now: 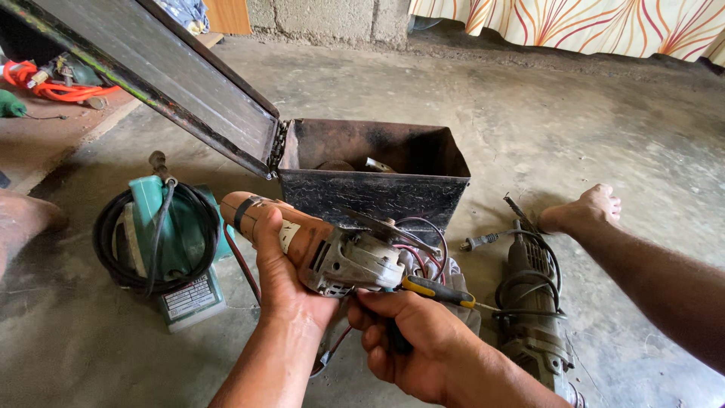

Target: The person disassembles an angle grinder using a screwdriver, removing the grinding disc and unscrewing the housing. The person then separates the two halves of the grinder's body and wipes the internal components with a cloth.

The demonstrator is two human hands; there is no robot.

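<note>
Rusty open metal box (374,189), green cord-wrapped saw (170,242), grey drill (532,317).

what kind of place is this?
Probably a home workshop or storage room: bare concrete floor, open rusty metal toolbox, power tools lying about. Left hand holds an orange angle grinder; right hand a screwdriver.

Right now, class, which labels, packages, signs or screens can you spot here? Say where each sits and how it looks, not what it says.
Pale rectangular label plate: on the lower front of the green power tool wrapped in black cable, left on the floor; whitish with dark print.
Small white sticker: on the orange angle grinder body, beside the left hand's thumb.
No packages, signs or screens show.
</note>
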